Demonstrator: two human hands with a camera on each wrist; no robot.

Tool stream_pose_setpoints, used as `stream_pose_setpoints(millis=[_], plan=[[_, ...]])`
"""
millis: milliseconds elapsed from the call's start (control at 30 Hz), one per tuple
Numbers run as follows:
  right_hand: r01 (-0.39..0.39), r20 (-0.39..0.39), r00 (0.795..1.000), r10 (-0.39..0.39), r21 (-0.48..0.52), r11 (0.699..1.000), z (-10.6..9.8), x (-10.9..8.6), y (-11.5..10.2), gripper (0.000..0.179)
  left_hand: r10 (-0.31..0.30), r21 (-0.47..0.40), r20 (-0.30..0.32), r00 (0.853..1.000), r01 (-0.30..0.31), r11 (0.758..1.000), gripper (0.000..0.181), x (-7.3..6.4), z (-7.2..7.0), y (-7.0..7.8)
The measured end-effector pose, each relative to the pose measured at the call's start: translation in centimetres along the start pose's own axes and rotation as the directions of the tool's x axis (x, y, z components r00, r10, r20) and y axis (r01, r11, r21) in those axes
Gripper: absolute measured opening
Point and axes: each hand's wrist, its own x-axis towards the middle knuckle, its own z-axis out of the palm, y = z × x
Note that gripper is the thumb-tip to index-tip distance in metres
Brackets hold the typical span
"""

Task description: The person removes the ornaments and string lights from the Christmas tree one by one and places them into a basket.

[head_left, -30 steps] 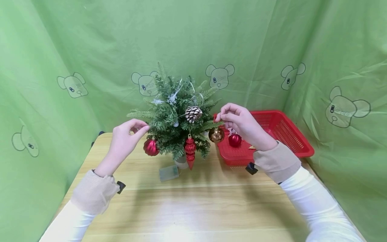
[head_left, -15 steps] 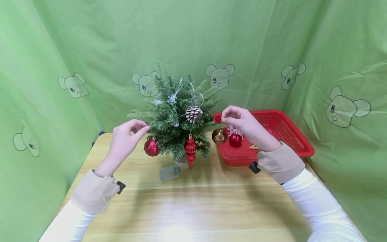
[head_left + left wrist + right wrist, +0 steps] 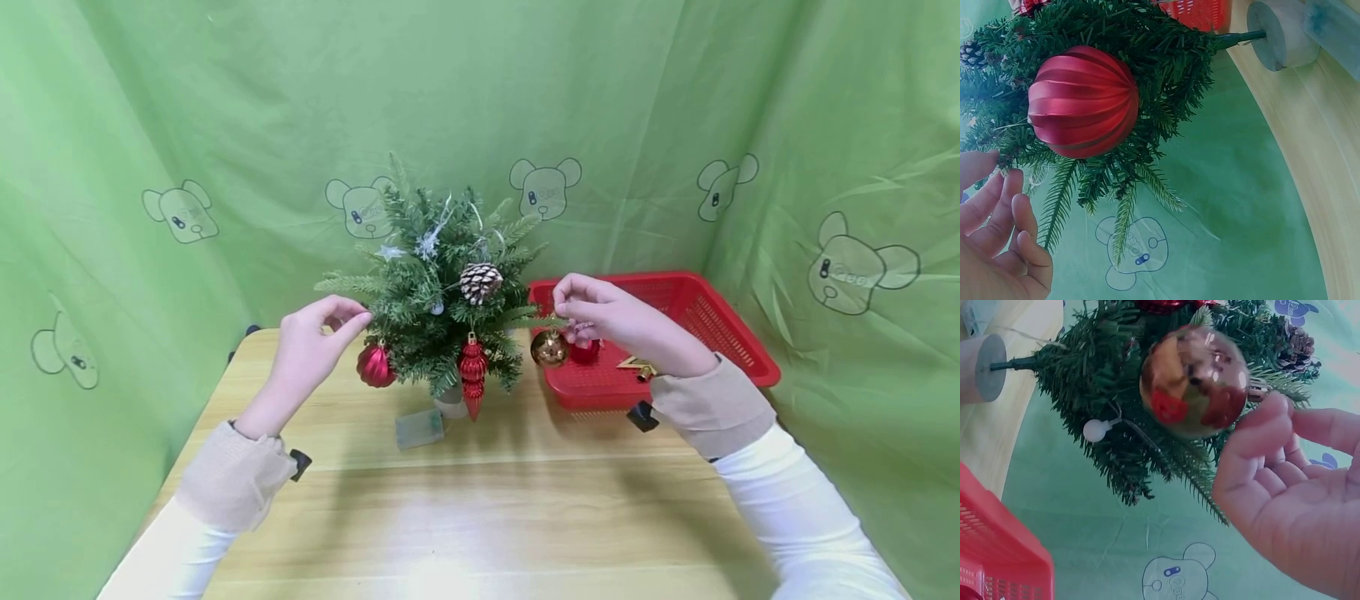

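We list, at the centre of the table: 1 small artificial tree, green, upright on a pale round base. On its left side, low, we record 1 red ribbed ball; on its near side, 1 long red tiered ornament and, above it, 1 white-tipped pine cone; higher up, 1 white snowflake and, left of that, 1 pale star. On the right side, in front of the basket's left end as the head view has it, we enter 1 shiny gold ball, hanging cap upward. Right hand: thumb and fingers closed to a pinch at the top of the gold ball; whether loop or cap lies between them we cannot tell. Left hand: thumb and forefinger brought together on a sprig at the tree's left edge, above the red ribbed ball, the other fingers loosely bent. To the right we note 1 red plastic basket, containing 1 red ball and 1 angular gold piece, part-hidden by the right wrist. Near the base lies 1 clear box. Behind, 1 green cloth printed with bear heads.
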Motion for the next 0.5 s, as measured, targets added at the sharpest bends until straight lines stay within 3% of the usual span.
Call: stream_pose_setpoints(millis=[200, 333, 500], plan=[[-0.018, -0.063, 0.998, 0.021, 0.042, 0.999, 0.6, -0.7, -0.9, 0.003, -0.003, -0.003, 0.004, 1.000, 0.003, 1.000, 0.018, -0.1, 0.1, 0.1], [0.004, -0.126, 0.992, -0.002, 0.011, 1.000, 0.8, -1.6, -2.2, 0.008, 0.007, -0.008, -0.001, 1.000, -0.007, 1.000, 0.018, -0.1, 0.2, 0.2], [0.031, -0.144, 0.989, -0.039, -0.056, 0.998, 0.7, -2.2, -3.2, 0.014, 0.010, -0.002, -0.013, 1.000, -0.010, 1.000, 0.018, -0.1, 0.3, 0.0]])
